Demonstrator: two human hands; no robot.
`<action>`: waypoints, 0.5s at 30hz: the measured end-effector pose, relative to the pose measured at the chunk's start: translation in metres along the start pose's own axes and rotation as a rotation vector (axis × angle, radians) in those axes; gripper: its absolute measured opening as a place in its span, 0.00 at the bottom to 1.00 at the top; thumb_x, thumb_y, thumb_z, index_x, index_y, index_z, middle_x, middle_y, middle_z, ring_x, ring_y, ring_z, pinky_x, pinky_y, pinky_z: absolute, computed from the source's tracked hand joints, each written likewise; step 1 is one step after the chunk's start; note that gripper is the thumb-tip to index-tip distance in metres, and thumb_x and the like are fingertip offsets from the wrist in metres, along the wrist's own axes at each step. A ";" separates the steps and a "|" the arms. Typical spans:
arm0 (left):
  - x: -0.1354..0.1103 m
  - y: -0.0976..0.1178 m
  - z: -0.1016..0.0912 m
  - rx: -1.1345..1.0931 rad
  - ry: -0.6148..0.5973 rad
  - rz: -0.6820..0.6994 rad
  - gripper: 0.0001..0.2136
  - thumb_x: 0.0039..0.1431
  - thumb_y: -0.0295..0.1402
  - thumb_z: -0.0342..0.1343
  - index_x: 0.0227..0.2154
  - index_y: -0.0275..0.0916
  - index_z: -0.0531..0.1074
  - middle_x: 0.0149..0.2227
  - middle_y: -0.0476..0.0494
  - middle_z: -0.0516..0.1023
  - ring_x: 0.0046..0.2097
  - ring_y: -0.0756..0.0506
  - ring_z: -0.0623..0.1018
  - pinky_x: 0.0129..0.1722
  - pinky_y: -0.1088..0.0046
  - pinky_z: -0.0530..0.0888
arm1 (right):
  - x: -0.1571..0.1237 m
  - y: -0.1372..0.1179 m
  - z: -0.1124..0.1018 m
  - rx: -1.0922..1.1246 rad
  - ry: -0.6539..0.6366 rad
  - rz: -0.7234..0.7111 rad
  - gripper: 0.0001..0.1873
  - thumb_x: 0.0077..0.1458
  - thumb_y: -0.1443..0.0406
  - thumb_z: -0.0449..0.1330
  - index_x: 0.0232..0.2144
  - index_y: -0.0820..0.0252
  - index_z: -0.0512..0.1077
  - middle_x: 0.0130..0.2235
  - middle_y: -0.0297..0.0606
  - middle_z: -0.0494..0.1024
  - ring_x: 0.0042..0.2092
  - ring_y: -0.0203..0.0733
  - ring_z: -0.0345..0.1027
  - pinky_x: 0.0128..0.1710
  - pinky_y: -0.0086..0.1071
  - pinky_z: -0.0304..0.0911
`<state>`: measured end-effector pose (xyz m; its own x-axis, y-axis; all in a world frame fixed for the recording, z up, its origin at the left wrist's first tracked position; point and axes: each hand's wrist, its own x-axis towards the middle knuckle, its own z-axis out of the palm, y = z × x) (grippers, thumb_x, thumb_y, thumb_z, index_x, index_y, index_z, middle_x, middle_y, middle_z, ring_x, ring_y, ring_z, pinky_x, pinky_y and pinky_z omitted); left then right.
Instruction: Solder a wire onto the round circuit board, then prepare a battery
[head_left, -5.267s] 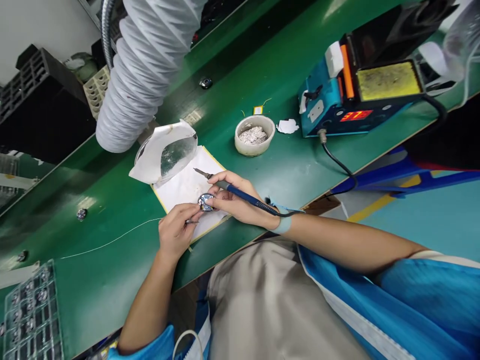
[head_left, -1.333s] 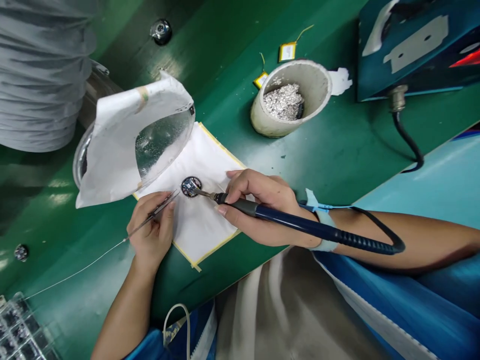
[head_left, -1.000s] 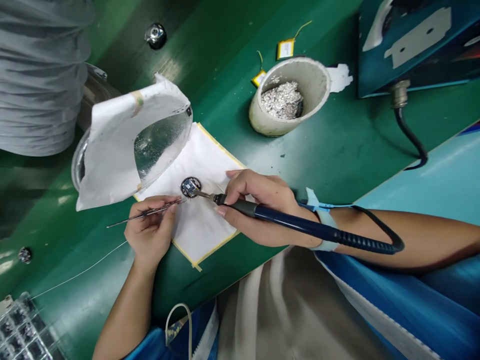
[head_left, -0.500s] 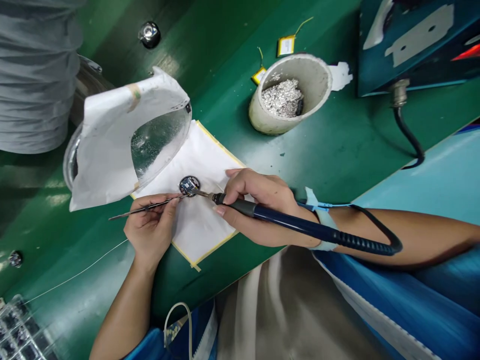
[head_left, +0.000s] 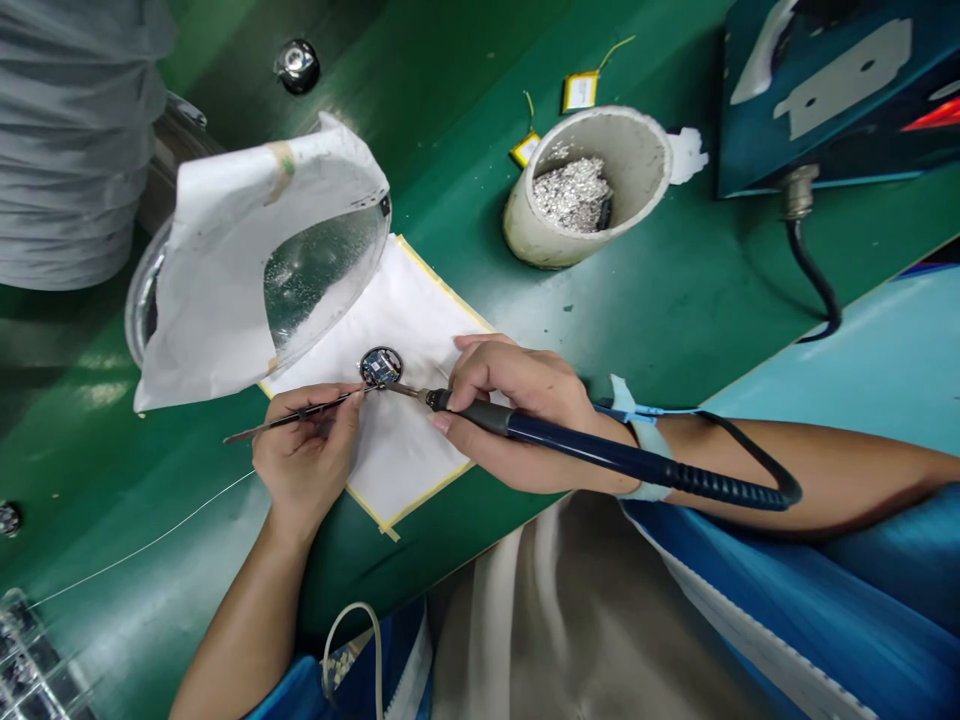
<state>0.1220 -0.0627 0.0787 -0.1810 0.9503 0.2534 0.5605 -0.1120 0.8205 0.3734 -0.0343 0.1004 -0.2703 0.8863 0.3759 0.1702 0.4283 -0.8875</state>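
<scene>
A small round circuit board (head_left: 381, 366) lies on a white pad (head_left: 405, 330) with yellow tape edges. My right hand (head_left: 517, 410) is closed round the dark blue handle of a soldering iron (head_left: 570, 448), whose tip touches the board's lower edge. My left hand (head_left: 311, 455) pinches thin metal tweezers (head_left: 296, 416), their points at the board's left lower edge. A blue strap circles my right wrist.
A clear curved shield with white paper (head_left: 255, 270) stands behind the pad, under a grey ribbed duct (head_left: 75, 150). A white cup of solder scraps (head_left: 585, 185) and the blue soldering station (head_left: 832, 90) stand at the back right. A thin wire (head_left: 142, 548) runs left.
The tweezers swung from a steep slant to nearly level and their points came to the board. The iron's tip stays at the board. The view has closed in since the earliest frame.
</scene>
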 end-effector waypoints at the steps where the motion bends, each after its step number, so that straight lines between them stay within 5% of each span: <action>1: 0.000 0.000 0.000 0.007 -0.001 -0.001 0.12 0.65 0.38 0.74 0.42 0.39 0.79 0.42 0.43 0.88 0.43 0.43 0.92 0.46 0.66 0.92 | 0.000 0.000 0.000 0.000 -0.003 0.000 0.11 0.66 0.69 0.68 0.35 0.53 0.70 0.31 0.30 0.78 0.34 0.40 0.76 0.40 0.38 0.70; 15: 0.000 0.001 0.001 -0.030 0.009 -0.015 0.10 0.63 0.34 0.75 0.41 0.38 0.80 0.42 0.43 0.88 0.42 0.42 0.92 0.45 0.66 0.91 | -0.001 0.001 0.001 0.021 0.041 0.011 0.11 0.65 0.69 0.69 0.35 0.53 0.70 0.31 0.29 0.77 0.31 0.38 0.73 0.40 0.38 0.69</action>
<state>0.1227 -0.0623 0.0790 -0.1971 0.9492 0.2452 0.5330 -0.1062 0.8394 0.3727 -0.0353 0.0990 -0.2297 0.8976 0.3763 0.1533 0.4152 -0.8967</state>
